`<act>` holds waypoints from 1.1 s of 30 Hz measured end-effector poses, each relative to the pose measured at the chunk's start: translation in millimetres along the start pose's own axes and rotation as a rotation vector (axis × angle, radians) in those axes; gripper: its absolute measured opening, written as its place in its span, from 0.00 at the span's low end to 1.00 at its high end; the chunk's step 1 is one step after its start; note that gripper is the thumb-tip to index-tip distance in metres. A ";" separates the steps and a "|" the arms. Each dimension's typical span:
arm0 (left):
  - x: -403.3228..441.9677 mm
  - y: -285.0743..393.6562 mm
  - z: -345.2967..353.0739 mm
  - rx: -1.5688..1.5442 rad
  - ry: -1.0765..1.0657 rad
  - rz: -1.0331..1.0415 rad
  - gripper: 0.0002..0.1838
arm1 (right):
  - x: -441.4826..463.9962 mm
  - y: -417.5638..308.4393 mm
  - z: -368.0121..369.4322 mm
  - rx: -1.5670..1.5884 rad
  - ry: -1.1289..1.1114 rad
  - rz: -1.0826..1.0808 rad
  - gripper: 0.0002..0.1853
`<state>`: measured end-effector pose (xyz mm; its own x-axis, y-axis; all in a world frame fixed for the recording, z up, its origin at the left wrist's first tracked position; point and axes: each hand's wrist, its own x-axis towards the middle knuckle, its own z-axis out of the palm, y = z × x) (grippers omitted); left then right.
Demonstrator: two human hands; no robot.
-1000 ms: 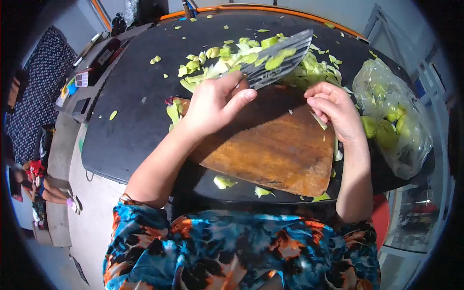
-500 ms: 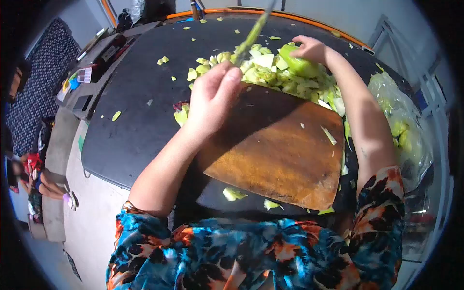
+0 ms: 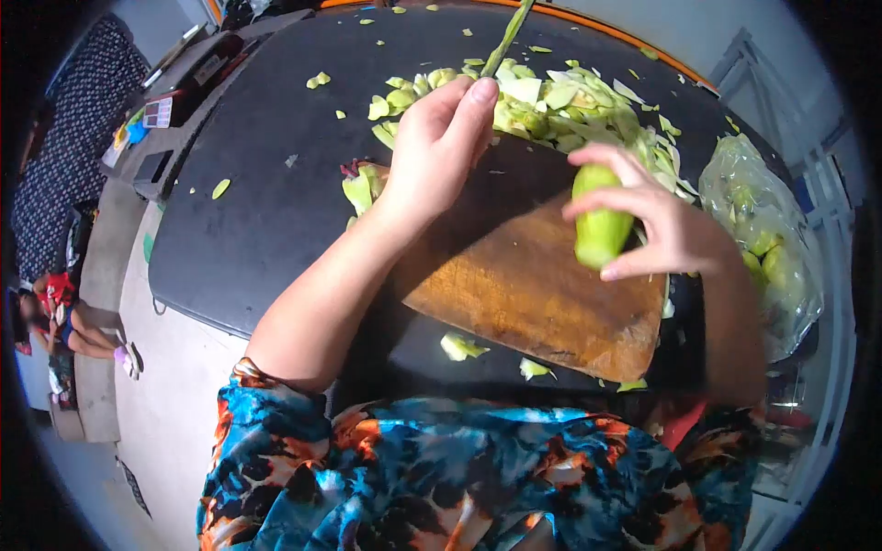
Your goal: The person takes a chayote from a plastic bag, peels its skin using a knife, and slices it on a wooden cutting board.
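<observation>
My left hand (image 3: 441, 147) is closed in a fist around a knife, its handle hidden. The knife's narrow blade (image 3: 507, 39) points up and away, smeared green. My right hand (image 3: 657, 216) grips an oblong light-green vegetable (image 3: 603, 220), thumb below and fingers over its far side, slightly blurred by motion. It hovers over the right part of a brown wooden cutting board (image 3: 542, 298). Just beyond the board lies a heap of green and whitish peelings and cut pieces (image 3: 570, 106).
A clear plastic bag (image 3: 772, 248) with green vegetables lies on the right. Scraps (image 3: 462, 346) dot the dark table (image 3: 266, 220). More cut pieces (image 3: 358, 193) lie left of the board. A person (image 3: 73, 321) sits far left.
My right hand has lifted the green vegetable from the heap and brought it nearer, over the board. My left hand, still holding the knife, has shifted slightly right and up in view.
</observation>
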<state>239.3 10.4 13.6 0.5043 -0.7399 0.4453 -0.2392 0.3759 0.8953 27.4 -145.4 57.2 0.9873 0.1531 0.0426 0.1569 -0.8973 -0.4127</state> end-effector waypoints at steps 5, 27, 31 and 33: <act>-5.0 -2.4 9.0 0.017 -0.004 -0.049 0.20 | -4.3 -17.4 50.6 0.429 0.543 0.350 0.37; -32.6 28.3 32.7 0.824 -0.552 0.422 0.23 | -3.2 29.7 78.3 1.278 1.128 0.153 0.27; -35.0 21.6 39.8 0.842 -0.574 0.420 0.21 | -7.1 26.2 83.2 1.590 1.125 0.092 0.29; -29.3 20.5 40.7 0.858 -0.424 0.329 0.19 | -9.7 9.0 74.0 1.270 0.923 0.400 0.34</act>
<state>185.9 17.1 19.4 0.0093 -0.8716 0.4901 -0.9132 0.1922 0.3592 17.3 -124.3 -14.2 0.7094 -0.7020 0.0627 0.2413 0.1584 -0.9574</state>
